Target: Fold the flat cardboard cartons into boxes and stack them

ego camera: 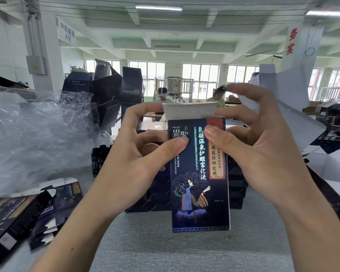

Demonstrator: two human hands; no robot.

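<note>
A dark blue carton [199, 173] is held upright above the grey table [165, 242]. It is pinched between the thumbs and curled fingers of the left hand [130, 154] and the right hand [263, 154]. Its white top flap [189, 111] is raised. "DONGLIUWENQUANHUYANWUHUAYE" is printed down its front.

Bright daylight floods from windows [200, 75] beyond the grip and ceiling tubes [158, 7] above it. Frame edges bow. The right hand [263, 154] has blurred upper fingers [241, 89].
</note>
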